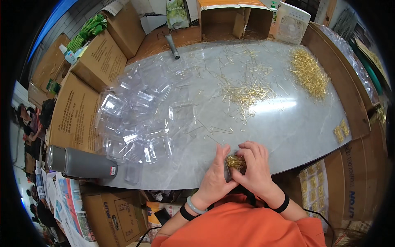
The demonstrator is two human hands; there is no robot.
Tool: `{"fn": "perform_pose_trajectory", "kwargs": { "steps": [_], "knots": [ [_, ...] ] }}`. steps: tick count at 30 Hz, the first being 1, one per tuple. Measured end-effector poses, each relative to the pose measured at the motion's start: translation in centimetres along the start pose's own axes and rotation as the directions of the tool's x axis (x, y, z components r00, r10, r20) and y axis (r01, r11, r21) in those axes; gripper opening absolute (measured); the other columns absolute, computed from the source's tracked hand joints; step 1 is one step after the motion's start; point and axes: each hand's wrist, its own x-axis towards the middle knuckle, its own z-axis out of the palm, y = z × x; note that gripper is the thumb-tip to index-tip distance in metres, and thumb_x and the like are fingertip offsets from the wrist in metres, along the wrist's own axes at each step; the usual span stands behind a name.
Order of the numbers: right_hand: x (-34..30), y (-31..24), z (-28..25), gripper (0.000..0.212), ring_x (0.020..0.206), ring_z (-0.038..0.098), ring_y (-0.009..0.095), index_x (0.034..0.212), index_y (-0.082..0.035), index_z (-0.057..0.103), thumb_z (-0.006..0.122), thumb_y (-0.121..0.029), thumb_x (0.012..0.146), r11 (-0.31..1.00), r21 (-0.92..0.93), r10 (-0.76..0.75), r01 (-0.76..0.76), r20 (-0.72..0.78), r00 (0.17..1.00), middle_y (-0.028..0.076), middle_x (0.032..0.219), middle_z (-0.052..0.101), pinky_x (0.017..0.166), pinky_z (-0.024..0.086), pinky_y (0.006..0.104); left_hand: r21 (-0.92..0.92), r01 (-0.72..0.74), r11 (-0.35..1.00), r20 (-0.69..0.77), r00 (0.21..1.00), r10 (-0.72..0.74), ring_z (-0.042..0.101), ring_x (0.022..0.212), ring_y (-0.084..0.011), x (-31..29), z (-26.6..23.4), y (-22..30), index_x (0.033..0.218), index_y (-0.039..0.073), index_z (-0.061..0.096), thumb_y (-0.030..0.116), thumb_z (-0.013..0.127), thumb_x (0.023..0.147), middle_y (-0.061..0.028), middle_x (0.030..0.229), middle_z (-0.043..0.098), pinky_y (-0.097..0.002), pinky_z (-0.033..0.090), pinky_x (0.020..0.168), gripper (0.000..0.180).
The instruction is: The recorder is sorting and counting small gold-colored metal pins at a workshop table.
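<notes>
Close to the table's near edge, my left hand (215,173) steadies a small clear plastic box (226,169), palm and fingers along its left side. Gold wire hooks (235,161) fill the box in a dense bundle. Curled over the box's right side is my right hand (256,164), its thumb against the hooks. Part of the box is hidden by my fingers. A few loose hooks (214,131) lie just beyond my hands, and a scattered heap of gold hooks (249,96) spreads farther out. To the left rests a pile of empty clear boxes (138,111).
A larger gold hook heap (309,74) lies at the far right, with filled boxes (341,131) near the right edge. A grey bottle (82,162) lies at the left. Cardboard boxes (76,115) wall the left side; a white fan (291,24) stands at the back.
</notes>
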Motion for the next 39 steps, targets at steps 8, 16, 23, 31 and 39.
{"fn": "perform_pose_trajectory", "kwargs": {
  "steps": [8, 16, 23, 31, 39],
  "knots": [
    [-0.6, 0.6, -2.1, 0.056, 0.145, 0.037, 0.041, 0.128, -0.006, 0.061, 0.080, -0.035, 0.084, 0.996, -0.003, -0.091, 0.093, 0.122, 0.988, 0.014, 0.145, 0.052, 0.119, 0.017, 0.0678, 0.013, -0.090, 0.996, 0.113, 0.990, 0.088, 0.033, 0.149, -0.0464, 0.7, -1.8, 1.1, 0.163, -0.002, -0.004, 0.015, 0.079, 0.078, -0.0316, 0.161, 0.029, -0.0495, 0.032, 0.121, 0.120],
    [-2.3, 1.5, -1.9, 0.080, 0.152, 0.030, 0.041, 0.149, -0.005, 0.049, 0.069, -0.055, 0.090, 0.949, -0.212, -0.213, 0.233, 0.114, 0.970, 0.016, 0.161, 0.041, 0.122, 0.008, 0.0689, 0.044, -0.093, 0.995, 0.075, 0.993, 0.090, 0.031, 0.151, -0.0457, 0.5, -1.7, 0.6, 0.161, -0.005, 0.017, 0.018, 0.071, 0.091, -0.0272, 0.161, 0.033, -0.0494, 0.031, 0.122, 0.091],
    [-3.6, 2.4, -1.4, 0.085, 0.149, 0.034, 0.042, 0.149, -0.005, 0.047, 0.077, -0.051, 0.084, 0.987, -0.125, -0.096, 0.102, 0.048, 0.994, 0.017, 0.158, 0.043, 0.121, 0.013, 0.0679, 0.268, -0.048, 0.962, -0.043, 0.997, 0.062, 0.044, 0.144, -0.0445, 0.6, 0.3, 1.1, 0.136, 0.000, 0.062, 0.006, 0.068, 0.093, -0.0212, 0.151, 0.051, -0.0477, 0.044, 0.113, 0.043],
    [-3.7, 2.8, -1.7, 0.092, 0.149, 0.035, 0.041, 0.150, -0.002, 0.044, 0.082, -0.047, 0.080, 0.941, -0.282, -0.147, 0.186, 0.156, 0.977, 0.018, 0.156, 0.044, 0.121, 0.017, 0.0676, 0.309, -0.098, 0.946, -0.009, 0.994, 0.106, 0.049, 0.139, -0.0458, 0.6, 0.2, 1.2, 0.122, -0.005, 0.068, -0.001, 0.065, 0.092, -0.0221, 0.141, 0.060, -0.0484, 0.047, 0.110, 0.030],
    [-3.3, 1.6, -1.8, 0.089, 0.149, 0.032, 0.045, 0.148, -0.006, 0.049, 0.081, -0.051, 0.079, 0.976, -0.152, -0.141, 0.157, 0.109, 0.984, 0.019, 0.159, 0.041, 0.120, 0.017, 0.0684, 0.174, -0.159, 0.972, 0.049, 0.987, 0.153, 0.043, 0.143, -0.0473, 0.4, -0.4, 1.3, 0.144, -0.010, 0.045, 0.016, 0.058, 0.099, -0.0286, 0.151, 0.046, -0.0524, 0.037, 0.118, 0.054]
  ]
}}
